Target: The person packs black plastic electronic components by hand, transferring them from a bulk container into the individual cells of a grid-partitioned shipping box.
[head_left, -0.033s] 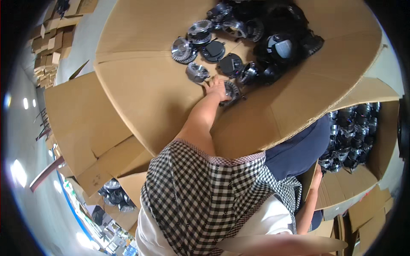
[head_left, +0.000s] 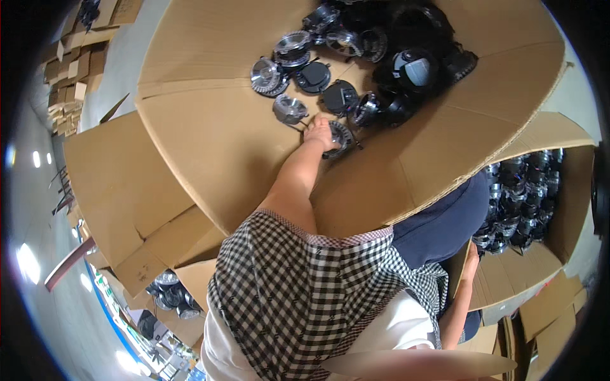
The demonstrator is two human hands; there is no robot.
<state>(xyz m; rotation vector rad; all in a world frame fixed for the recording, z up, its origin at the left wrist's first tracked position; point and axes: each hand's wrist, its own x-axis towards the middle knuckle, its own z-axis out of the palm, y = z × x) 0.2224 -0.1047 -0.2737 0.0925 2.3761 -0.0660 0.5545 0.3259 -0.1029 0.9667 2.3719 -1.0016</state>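
My left hand reaches down into a big cardboard box. Its fingers are curled over the rim of a round black part with a clear ribbed ring on the box floor. Just beyond lie a clear-topped round part, flat black discs and more clear-ringed parts. Low at the right, my right hand is beside a second box filled with rows of similar parts. Its fingers are mostly hidden, so any hold there is unclear.
A dark heap of parts fills the first box's far right. An open flap stands out to the left, near a smaller box of parts. Stacked cartons stand far left. Dark blue cloth lies between the two large boxes.
The fingers of my left hand have drawn closer together at the round part. The whole view has shifted slightly. My right hand stays in place.
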